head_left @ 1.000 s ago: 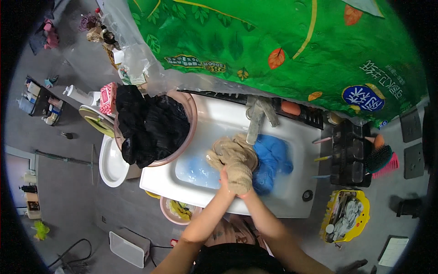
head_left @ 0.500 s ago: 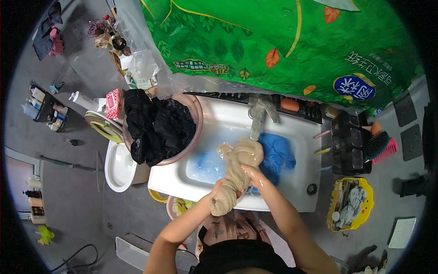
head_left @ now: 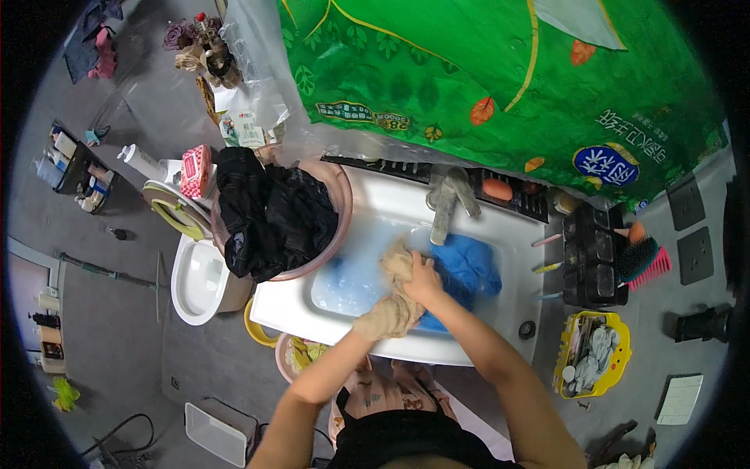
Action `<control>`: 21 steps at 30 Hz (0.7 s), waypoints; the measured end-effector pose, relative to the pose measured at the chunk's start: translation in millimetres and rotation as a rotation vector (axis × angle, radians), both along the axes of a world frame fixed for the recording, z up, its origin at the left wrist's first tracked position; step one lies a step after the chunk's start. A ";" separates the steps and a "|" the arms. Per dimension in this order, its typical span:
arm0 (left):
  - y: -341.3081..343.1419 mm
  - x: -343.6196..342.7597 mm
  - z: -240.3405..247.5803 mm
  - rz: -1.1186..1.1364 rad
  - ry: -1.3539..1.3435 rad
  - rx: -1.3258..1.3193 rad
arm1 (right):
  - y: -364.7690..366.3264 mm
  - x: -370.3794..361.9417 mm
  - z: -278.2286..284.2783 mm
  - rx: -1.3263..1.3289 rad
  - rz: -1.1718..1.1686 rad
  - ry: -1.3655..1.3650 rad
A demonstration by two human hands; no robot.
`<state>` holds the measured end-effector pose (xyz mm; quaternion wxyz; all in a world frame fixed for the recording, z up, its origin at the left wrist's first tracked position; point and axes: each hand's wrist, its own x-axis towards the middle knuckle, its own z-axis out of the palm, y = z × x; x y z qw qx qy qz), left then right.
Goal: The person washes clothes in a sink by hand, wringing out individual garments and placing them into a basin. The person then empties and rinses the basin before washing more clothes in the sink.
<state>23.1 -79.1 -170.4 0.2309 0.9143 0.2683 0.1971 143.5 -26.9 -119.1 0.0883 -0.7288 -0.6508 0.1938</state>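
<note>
A wet beige cloth (head_left: 381, 316) stretches over the near side of a white sink (head_left: 508, 338), its far end down in cloudy water. My right hand (head_left: 424, 280) grips the cloth's upper part, fingers curled on it. Folds of the cloth cover my left hand; only the wrist and forearm (head_left: 344, 356) show, so its fingers are hidden. A blue cloth (head_left: 466, 266) lies half sunk in the water, right beside my right hand. Above it juts a grey faucet (head_left: 442, 217).
A pink basin (head_left: 344, 205) heaped with black clothing (head_left: 269, 211) stands on the sink's left. Beyond the faucet hangs a big green package (head_left: 445, 70). A black holder (head_left: 590, 258) with brushes and a yellow basket (head_left: 623, 352) are on the right. Left is a white toilet (head_left: 181, 293).
My right hand has moved up and left along the beige cloth. The cloth's rolled near end has shifted away from me and now covers my left hand, lying lower over the sink.
</note>
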 end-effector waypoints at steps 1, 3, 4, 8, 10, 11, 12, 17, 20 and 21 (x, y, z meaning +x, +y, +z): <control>-5.1 -5.3 -38.7 0.075 0.353 0.607 | -4.9 -9.7 13.7 0.004 0.019 0.005; -16.4 -10.0 -101.5 0.185 1.064 1.798 | -16.9 -20.0 25.2 -0.063 0.160 -0.042; -12.0 1.6 -91.9 0.183 1.032 1.804 | -21.5 -9.1 21.6 -0.067 0.136 -0.057; -4.9 21.1 52.3 -0.766 2.513 2.699 | -49.0 7.8 21.9 0.036 0.356 -0.075; -7.4 14.0 43.5 -0.628 2.451 2.814 | -57.1 1.9 30.5 0.167 0.501 -0.138; -5.1 10.8 37.0 -0.580 2.423 2.870 | -58.8 0.6 29.1 0.208 0.460 -0.080; -2.7 9.2 31.2 -0.557 2.387 2.916 | -59.7 0.8 31.2 0.206 0.460 -0.080; 6.5 12.4 30.1 -0.525 2.237 3.125 | -49.5 19.9 35.2 0.030 0.308 0.281; 14.2 17.1 29.2 -0.563 2.260 3.102 | -46.1 43.9 42.5 -0.270 -0.086 1.367; 15.8 19.2 18.5 -0.513 2.361 2.981 | -44.4 50.2 27.0 -0.146 -0.103 1.309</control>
